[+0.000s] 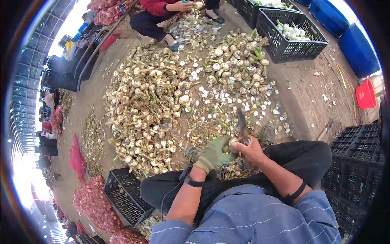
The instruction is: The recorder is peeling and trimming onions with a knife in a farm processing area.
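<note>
My left hand, in a green work glove, is closed around a garlic bulb between my knees. My bare right hand grips a knife whose blurred blade points away from me. The right thumb presses against the bulb, close to the blade's base; the knife's handle is mostly hidden in the fist. Ahead and to the left spreads a large heap of garlic bulbs with stalks and roots. Loose white peelings and trimmings litter the ground in front of my feet.
Beyond lies a second garlic heap, near a seated person. A black crate of trimmed garlic stands at the far right. Stacked black crates flank my right knee; a tipped crate and red mesh sacks lie left.
</note>
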`<action>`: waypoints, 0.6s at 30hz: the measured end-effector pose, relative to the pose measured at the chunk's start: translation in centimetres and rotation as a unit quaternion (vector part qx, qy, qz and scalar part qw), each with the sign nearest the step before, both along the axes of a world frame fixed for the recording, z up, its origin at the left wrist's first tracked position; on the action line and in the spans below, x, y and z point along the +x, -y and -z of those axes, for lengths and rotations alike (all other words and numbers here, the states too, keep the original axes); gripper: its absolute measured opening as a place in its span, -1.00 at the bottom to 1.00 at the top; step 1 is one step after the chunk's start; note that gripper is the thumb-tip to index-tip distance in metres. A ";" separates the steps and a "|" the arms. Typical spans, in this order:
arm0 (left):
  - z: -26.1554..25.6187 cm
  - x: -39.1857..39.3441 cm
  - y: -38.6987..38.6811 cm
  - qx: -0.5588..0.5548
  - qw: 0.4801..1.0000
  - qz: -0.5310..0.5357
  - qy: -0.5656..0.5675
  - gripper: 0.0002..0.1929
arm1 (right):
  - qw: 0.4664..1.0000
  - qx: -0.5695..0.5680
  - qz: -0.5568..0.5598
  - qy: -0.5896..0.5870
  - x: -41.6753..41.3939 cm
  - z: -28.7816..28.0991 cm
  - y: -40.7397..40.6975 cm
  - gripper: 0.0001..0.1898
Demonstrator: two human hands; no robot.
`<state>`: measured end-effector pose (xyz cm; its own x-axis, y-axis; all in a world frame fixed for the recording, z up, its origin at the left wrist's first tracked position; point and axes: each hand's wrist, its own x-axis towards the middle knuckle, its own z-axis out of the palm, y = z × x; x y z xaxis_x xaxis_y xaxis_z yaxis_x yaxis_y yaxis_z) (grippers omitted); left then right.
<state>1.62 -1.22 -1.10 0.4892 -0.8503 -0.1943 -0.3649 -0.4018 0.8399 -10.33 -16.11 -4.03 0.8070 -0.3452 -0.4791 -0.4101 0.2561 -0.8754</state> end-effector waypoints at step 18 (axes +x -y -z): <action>5.2 -1.5 -0.5 -0.013 0.977 -0.195 -0.086 -0.81 | 0.941 -0.312 -0.129 0.026 -0.7 0.8 0.8 -0.71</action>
<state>0.09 -0.69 -6.32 0.7395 -0.6107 -0.2833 -0.0407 -0.4606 0.8867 -11.01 -16.95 -4.83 0.9190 -0.3364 -0.2057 -0.3413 -0.4170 -0.8424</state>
